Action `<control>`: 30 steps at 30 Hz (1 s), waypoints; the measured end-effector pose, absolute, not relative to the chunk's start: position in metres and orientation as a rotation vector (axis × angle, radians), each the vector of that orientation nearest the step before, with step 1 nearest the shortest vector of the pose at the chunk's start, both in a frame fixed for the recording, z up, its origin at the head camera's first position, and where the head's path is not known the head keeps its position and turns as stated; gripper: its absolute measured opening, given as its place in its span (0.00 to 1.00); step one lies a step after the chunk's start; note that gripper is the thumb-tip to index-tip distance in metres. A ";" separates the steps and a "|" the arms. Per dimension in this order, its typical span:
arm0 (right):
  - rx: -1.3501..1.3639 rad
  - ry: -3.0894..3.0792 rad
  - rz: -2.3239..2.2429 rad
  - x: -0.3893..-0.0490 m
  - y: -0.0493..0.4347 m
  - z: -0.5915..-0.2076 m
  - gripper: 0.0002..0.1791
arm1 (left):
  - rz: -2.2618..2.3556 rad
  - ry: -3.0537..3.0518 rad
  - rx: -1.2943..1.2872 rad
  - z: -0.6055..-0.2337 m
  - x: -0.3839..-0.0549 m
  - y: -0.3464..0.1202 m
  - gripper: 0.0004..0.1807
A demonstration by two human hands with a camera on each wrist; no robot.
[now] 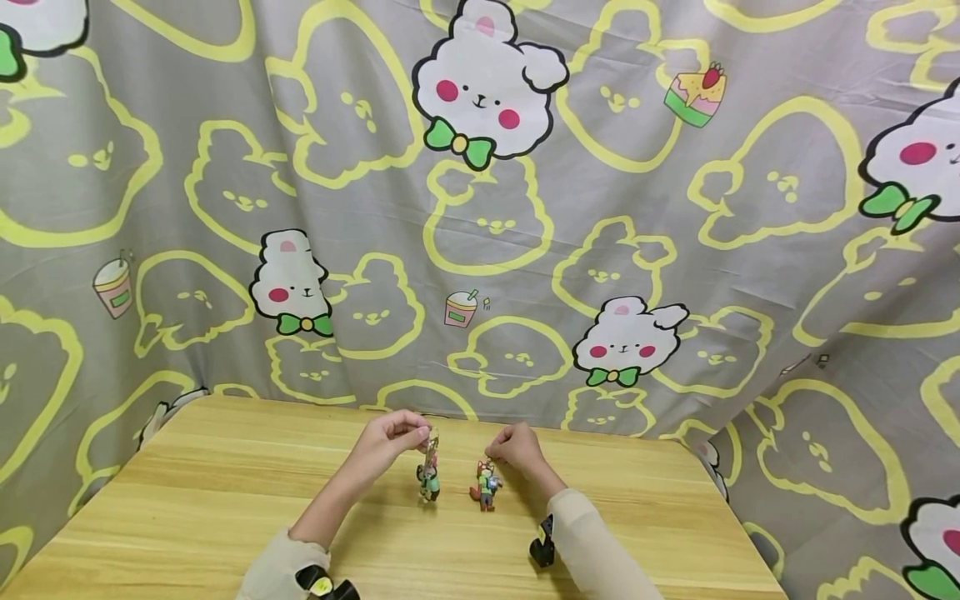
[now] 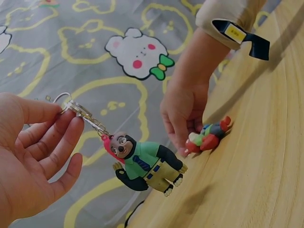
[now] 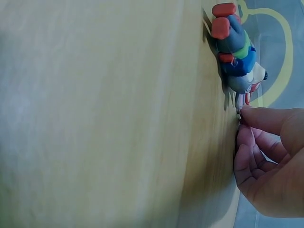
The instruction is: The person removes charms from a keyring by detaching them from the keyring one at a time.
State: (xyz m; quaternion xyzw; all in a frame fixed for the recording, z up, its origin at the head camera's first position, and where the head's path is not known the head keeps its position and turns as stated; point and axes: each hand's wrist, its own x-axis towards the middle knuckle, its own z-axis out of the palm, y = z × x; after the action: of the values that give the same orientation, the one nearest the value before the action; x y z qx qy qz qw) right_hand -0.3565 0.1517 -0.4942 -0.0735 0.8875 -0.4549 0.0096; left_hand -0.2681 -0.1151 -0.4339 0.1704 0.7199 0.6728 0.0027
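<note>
A sloth figure keychain [image 2: 151, 164] in a green shirt, blue tie and tan trousers hangs by its chain above the table. My left hand [image 1: 390, 440] pinches its metal ring [image 2: 78, 108] between thumb and fingers. To the right, a red fox figure keychain [image 1: 486, 486] with a green top and a blue part at its front is at the table surface. My right hand [image 1: 519, 448] pinches the top end of that keychain; the fingertips hide most of the ring or chain there. In the right wrist view the fox figure [image 3: 237, 52] shows its red feet and grey trousers.
Both hands are over a light wooden table [image 1: 187, 500]. Behind and beside it hangs a grey curtain [image 1: 510, 350] printed with yellow outlines and white bunny heads. Black wrist cameras are strapped over both sleeves [image 1: 592, 533].
</note>
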 end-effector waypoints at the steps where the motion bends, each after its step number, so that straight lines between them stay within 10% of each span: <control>1: -0.225 2.774 -1.420 -0.356 0.152 -0.494 0.06 | 2.112 2.256 0.537 -0.434 -0.268 -0.115 0.16; 16: -0.297 2.714 -1.695 -0.349 0.147 -0.483 0.06 | 2.126 2.252 0.494 -0.432 -0.268 -0.109 0.15; 30: -0.922 2.420 -1.786 -0.289 0.130 -0.426 0.18 | 2.212 2.192 0.460 -0.429 -0.268 -0.098 0.16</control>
State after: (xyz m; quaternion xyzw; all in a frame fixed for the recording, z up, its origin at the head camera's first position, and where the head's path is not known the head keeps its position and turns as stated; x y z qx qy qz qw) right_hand -0.2891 0.1302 -0.4256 -0.2929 0.7693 -0.5678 -0.0023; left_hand -0.2675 -0.0975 -0.4286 0.1463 0.6964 0.7026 -0.0034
